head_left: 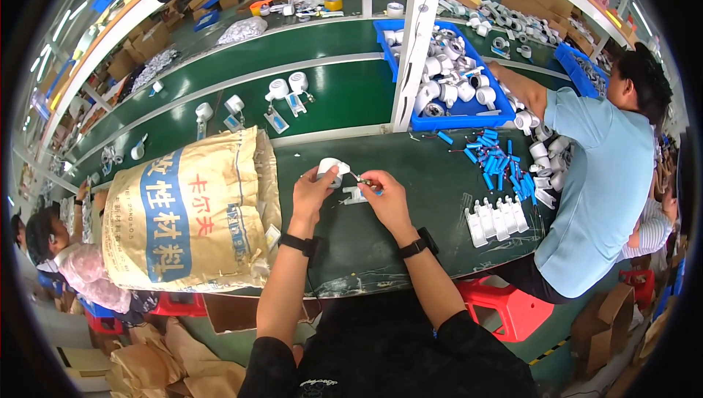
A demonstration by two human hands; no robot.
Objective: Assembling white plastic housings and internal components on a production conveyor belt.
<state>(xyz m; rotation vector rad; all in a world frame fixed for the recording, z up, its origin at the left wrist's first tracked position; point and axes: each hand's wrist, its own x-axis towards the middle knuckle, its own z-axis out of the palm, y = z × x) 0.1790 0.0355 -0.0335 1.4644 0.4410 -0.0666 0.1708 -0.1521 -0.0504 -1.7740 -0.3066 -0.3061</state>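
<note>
Over the dark green worktop [344,259], my left hand [312,194] is closed around a white round-headed plastic housing [329,169]. Opposite it, my right hand [388,199] pinches a small part at the housing's narrow end; wires and a bit of blue show by the fingers, but its kind is too small to tell. Between the hands a white plastic shell piece [354,196] lies on the worktop. To the right are a heap of blue cylindrical batteries with wires [498,164] and a row of white plastic handle shells [495,221].
A large tan sack [198,215] stands close to my left arm. Beyond, a blue bin [469,117] of white housings sits beside a white post [416,46]. Several housings [277,90] rest on the green conveyor belt [337,83]. A co-worker [600,171] reaches in from the right, near a red stool [512,310].
</note>
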